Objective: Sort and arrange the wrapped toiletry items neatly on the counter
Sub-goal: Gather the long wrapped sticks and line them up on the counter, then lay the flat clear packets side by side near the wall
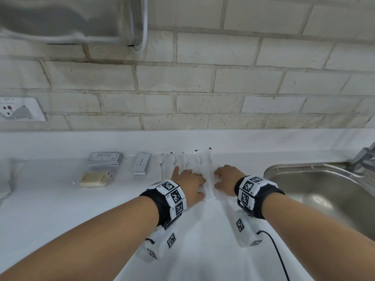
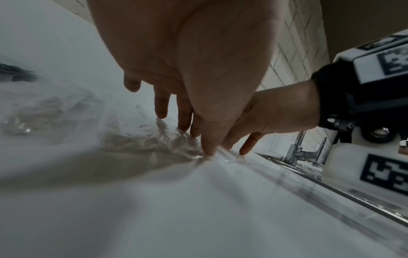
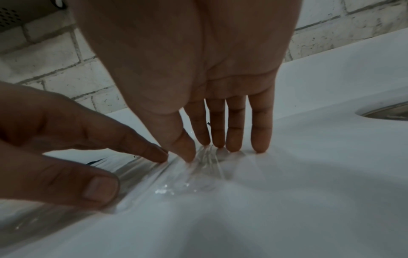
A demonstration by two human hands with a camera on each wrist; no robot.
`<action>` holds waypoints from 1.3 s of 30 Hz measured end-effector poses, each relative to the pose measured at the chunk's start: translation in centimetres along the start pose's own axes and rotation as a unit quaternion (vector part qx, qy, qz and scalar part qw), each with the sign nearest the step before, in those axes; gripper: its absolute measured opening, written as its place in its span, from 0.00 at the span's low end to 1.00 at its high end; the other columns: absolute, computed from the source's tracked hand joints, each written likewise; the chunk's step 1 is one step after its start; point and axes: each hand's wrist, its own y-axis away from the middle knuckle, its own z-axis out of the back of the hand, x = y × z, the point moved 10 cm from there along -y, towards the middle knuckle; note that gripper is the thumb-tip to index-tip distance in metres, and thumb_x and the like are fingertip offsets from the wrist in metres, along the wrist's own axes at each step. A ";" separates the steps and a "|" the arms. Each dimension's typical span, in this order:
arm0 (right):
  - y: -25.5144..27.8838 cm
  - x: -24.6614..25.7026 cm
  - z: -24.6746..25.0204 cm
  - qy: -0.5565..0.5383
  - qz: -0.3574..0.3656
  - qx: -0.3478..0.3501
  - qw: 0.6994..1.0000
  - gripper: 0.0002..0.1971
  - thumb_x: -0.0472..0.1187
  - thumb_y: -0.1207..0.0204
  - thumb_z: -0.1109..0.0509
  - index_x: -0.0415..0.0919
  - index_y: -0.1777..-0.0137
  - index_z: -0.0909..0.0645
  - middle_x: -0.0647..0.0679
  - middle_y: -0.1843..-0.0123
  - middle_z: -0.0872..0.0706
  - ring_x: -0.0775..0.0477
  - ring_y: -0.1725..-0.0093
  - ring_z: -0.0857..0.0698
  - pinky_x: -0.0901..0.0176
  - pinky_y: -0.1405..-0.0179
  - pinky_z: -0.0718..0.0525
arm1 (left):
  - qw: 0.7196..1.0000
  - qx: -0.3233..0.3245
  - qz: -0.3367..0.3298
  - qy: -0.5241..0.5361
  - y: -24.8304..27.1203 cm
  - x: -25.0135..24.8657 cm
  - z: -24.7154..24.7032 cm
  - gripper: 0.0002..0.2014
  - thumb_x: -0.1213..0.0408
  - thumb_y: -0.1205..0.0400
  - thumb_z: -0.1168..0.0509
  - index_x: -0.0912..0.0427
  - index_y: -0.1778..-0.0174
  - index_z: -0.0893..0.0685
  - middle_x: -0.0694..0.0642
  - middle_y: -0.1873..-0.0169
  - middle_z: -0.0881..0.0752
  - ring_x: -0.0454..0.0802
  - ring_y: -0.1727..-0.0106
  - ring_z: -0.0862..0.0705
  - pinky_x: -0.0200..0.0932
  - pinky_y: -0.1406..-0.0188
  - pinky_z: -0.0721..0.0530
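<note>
Several long clear-wrapped items (image 1: pixel 187 160) lie side by side near the back of the white counter (image 1: pixel 60 209). The rightmost clear wrapper (image 1: pixel 209 179) runs between my two hands. My left hand (image 1: pixel 192 184) lies flat on the row, its straight fingertips (image 2: pixel 206 148) pressing the crinkled plastic (image 2: pixel 154 139). My right hand (image 1: pixel 224 177) stands on the wrapper's right side, with straight fingertips (image 3: pixel 234 144) touching the wrapper (image 3: pixel 198 172) and the counter. Neither hand grips anything. A stack of shampoo sachets (image 1: pixel 103 158), a toothpaste packet (image 1: pixel 141 163) and bagged soap bars (image 1: pixel 94 179) lie in a line to the left.
A steel sink (image 1: pixel 324 199) with a tap (image 1: pixel 365 157) is set into the counter just right of my right hand. A brick wall (image 1: pixel 203 88) rises behind, with a wall socket (image 1: pixel 22 109) at the left. More clear plastic (image 1: pixel 6 179) shows at the far left edge.
</note>
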 end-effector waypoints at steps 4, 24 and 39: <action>-0.1 -0.2 -0.1 -0.010 -0.005 -0.003 1.000 0.29 0.43 0.23 0.36 0.45 0.21 0.35 0.47 0.25 0.26 0.45 0.28 0.24 0.54 0.31 0.23 | 1.000 -0.004 0.004 0.014 0.1 0.1 0.2 0.27 0.50 0.15 0.45 0.47 0.18 0.36 0.45 0.16 0.41 0.54 0.14 0.49 0.65 0.18 0.61; 9.5 21.3 -0.7 -0.049 0.252 0.008 0.966 0.21 0.48 0.21 0.33 0.50 0.29 0.25 0.53 0.34 0.19 0.52 0.44 0.20 0.57 0.37 0.21 | 0.948 -0.239 0.088 0.191 20.5 17.2 7.7 0.15 0.54 0.17 0.34 0.49 0.35 0.16 0.44 0.36 0.15 0.42 0.35 0.18 0.36 0.36 0.24; 2.6 53.2 -11.7 -0.029 0.277 0.065 0.958 0.27 0.49 0.18 0.38 0.48 0.20 0.36 0.43 0.24 0.31 0.39 0.28 0.25 0.50 0.30 0.26 | 0.914 -0.136 0.336 0.183 33.4 46.0 -2.5 0.29 0.42 0.18 0.39 0.43 0.21 0.30 0.55 0.25 0.29 0.57 0.23 0.34 0.48 0.24 0.33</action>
